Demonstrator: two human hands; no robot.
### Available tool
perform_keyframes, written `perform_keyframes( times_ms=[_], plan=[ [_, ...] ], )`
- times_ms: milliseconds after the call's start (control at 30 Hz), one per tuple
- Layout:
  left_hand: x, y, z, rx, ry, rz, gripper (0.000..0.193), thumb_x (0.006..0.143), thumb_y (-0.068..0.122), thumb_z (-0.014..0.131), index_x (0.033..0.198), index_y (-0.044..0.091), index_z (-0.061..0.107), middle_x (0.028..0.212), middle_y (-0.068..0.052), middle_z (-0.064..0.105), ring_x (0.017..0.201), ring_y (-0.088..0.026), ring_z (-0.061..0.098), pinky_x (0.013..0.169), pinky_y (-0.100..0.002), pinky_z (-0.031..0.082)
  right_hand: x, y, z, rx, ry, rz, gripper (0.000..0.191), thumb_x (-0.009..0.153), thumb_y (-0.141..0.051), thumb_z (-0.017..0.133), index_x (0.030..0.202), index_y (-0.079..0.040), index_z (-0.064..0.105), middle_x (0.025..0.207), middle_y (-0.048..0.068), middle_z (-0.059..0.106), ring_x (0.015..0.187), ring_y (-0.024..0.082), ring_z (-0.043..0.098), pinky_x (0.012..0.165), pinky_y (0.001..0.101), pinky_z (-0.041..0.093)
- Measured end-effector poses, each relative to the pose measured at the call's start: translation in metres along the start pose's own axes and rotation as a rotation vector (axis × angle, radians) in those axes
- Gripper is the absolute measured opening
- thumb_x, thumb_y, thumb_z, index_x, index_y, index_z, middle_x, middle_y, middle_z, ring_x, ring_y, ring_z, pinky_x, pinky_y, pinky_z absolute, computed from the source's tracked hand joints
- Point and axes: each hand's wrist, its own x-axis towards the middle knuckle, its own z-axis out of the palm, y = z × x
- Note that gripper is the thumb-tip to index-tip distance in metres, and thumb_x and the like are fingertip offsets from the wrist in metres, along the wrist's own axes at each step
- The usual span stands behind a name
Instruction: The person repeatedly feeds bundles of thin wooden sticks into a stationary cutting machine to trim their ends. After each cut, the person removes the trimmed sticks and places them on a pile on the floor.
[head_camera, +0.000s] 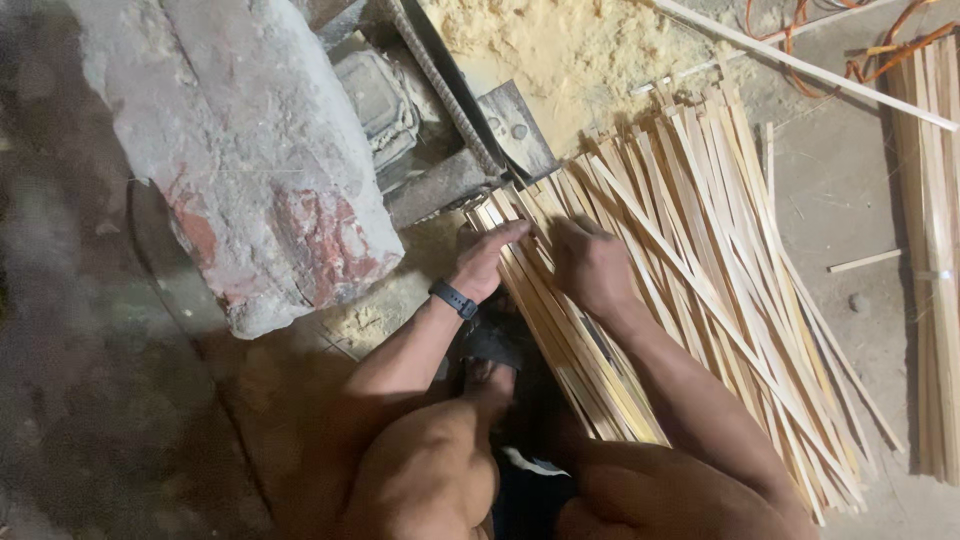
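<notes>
The person is crouching on the floor, sorting a fanned pile of thin wooden strips (700, 270). The left hand (487, 258) is lying flat on the strip ends; the right hand (590, 265) is curling over them. Squaring the ends looks like what is needed next.

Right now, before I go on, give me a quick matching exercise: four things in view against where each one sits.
Things:
1. left hand
2. right hand
3. sawdust heap
4. tied bundle of strips

Places:
A. far right edge of the floor
B. top centre, behind the metal machine
C. on the near-left end of the pile of wooden strips, wrist wearing a dark band
D. on top of the pile, just right of the other hand

Pairs: 1-C, 2-D, 3-B, 4-A
</notes>
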Motion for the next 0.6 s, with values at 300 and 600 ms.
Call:
perform_keyframes(
  times_ms=[300,600],
  plan=[
    [-0.009,0.02,0.018,-0.014,-0.077,-0.093,0.043,0.093,0.031,0.072,0.124,0.003,0.07,0.117,-0.01,0.073,0.114,-0.019,0.065,0.106,-0.032,0.048,-0.043,-0.001,-0.01,-0.02,0.07,-0.058,0.025,0.095,-0.007,0.065,0.119,-0.004,0.074,0.089,0.014,0.07,0.07,0.023,0.067,0.057,0.0334,0.057],
    [0.008,-0.008,-0.012,0.08,0.116,-0.21,0.044,0.094,0.027,0.072,0.133,0.007,0.065,0.14,-0.004,0.061,0.133,-0.017,0.047,0.113,-0.035,0.029,0.019,0.0,0.019,0.115,0.022,-0.022,0.011,0.096,-0.003,0.066,0.106,0.0,0.07,0.082,0.016,0.069,0.063,0.025,0.066,0.054,0.0378,0.053]
  ],
)
